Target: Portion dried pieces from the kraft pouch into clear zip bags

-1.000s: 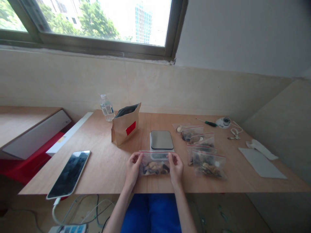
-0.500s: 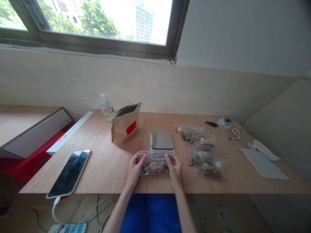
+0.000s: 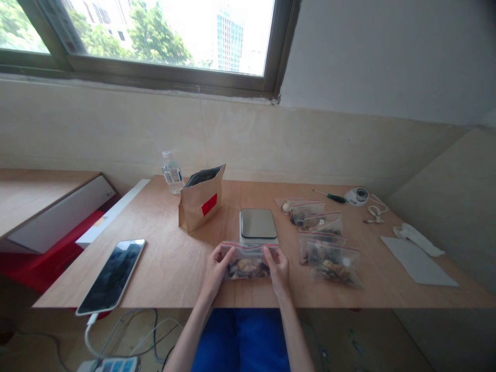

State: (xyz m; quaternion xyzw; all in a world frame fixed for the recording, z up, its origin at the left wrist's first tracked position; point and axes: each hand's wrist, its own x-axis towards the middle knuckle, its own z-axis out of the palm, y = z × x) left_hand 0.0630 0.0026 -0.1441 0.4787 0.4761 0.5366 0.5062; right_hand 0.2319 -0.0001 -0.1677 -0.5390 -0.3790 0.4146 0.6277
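Observation:
A clear zip-lock bag [image 3: 248, 269] with a red seal line holds brown and dark dried pieces. My left hand [image 3: 217, 266] grips its left top corner between thumb and fingers. At the right top corner, my right hand [image 3: 278, 266] pinches it the same way. The bag is at the table's front, just before a small digital scale [image 3: 259, 223] with a bare metal plate; its top edge covers the scale's front part. Several similar filled zip-lock bags [image 3: 335, 266] lie in an overlapping row to the right.
An open kraft paper pouch [image 3: 199, 204] with a red label stands behind left, near a water bottle [image 3: 172, 173]. A charging phone [image 3: 112, 276] lies at the left edge. Toward the right are a screwdriver [image 3: 336, 198], a white camera [image 3: 356, 196] and a white sheet [image 3: 418, 262].
Both hands keep their hold on the zip-lock bag in nearly the same place. Its top edge now dips a little in the middle. The whole view has shifted slightly.

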